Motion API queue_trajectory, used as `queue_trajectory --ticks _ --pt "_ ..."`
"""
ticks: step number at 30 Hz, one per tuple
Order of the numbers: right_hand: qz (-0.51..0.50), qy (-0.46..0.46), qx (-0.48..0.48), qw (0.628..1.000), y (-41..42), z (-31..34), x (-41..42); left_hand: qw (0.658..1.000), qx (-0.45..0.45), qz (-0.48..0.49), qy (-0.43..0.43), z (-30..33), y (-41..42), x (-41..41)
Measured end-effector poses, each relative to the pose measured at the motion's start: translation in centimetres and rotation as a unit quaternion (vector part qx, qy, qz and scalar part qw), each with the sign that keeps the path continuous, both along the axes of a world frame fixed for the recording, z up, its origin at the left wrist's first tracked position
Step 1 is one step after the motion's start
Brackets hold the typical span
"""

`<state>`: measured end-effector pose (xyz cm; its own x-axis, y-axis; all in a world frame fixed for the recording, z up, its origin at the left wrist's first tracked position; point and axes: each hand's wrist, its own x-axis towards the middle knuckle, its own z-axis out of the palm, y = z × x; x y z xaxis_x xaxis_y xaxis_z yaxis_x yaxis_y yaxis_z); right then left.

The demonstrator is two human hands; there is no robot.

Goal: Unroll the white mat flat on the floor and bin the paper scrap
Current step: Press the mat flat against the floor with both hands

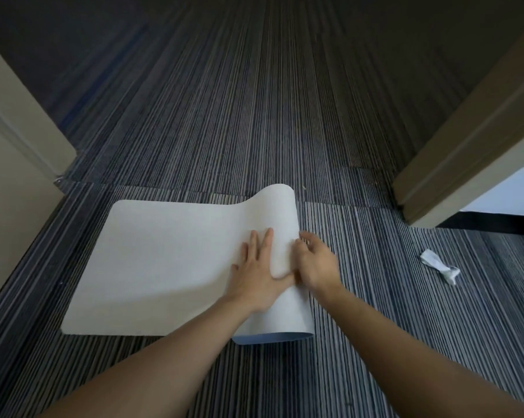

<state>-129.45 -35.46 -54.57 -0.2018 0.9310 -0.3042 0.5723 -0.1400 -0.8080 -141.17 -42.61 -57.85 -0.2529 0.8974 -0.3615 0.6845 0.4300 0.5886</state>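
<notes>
The white mat (164,260) lies on the striped carpet with its left part flat and its right end still curled up into a roll. My left hand (256,273) rests palm down on the mat beside the curl, fingers spread. My right hand (315,263) presses against the outer side of the curled end, fingers bent over it. A blue-grey underside shows at the near end of the roll. The crumpled paper scrap (440,265) lies on the carpet well to the right of both hands. No bin is in view.
A beige wall and door frame (19,152) border the left. At the right stands an angled beige door frame (465,152) with a white panel behind it. Striped carpet (254,116) stretches ahead.
</notes>
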Motion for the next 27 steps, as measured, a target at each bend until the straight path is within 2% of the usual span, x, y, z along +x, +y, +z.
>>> queue_trajectory --ticks 2,3,4,7,9,16,18,20,22,24,27 --pt "-0.106 0.138 -0.113 0.978 0.8 0.3 0.4 0.999 0.021 0.007 -0.036 0.1 -0.6 -0.8" --pt "-0.139 0.184 -0.157 0.96 0.9 0.5 0.6 0.998 0.036 0.006 -0.053 0.2 -1.1 -1.2" --pt "-0.141 0.184 -0.189 0.954 0.7 0.4 0.7 0.997 0.047 0.004 -0.065 0.2 -1.5 -1.5" --pt "-0.063 0.045 -0.244 0.967 -0.7 0.0 0.1 0.996 0.051 0.0 -0.067 0.4 -2.4 -2.2" --pt "-0.019 -0.006 -0.253 0.967 -1.4 0.0 -1.0 0.997 0.042 0.004 -0.063 0.5 -2.9 -2.7" --pt "0.062 -0.031 -0.171 0.983 -1.9 1.4 -3.5 0.999 0.009 0.019 -0.043 0.2 -4.9 -5.3" --pt "0.088 -0.098 -0.099 0.986 -2.2 1.6 -4.0 0.999 0.005 0.032 -0.013 0.1 -5.1 -5.6" --pt "0.151 -0.203 0.018 0.967 -2.8 1.6 -4.1 0.999 0.016 0.022 0.028 0.2 -4.9 -5.6" --pt "0.265 -0.264 0.121 0.919 -3.8 0.9 -4.2 0.997 0.035 -0.027 0.058 0.4 -4.7 -5.4" --pt "0.327 -0.276 0.133 0.894 -4.6 0.0 -4.4 0.995 0.03 -0.068 0.067 0.3 -4.8 -5.2" --pt "0.261 -0.295 0.104 0.913 -4.3 -0.7 -4.0 0.995 -0.03 -0.085 0.041 -0.2 -5.3 -5.0"
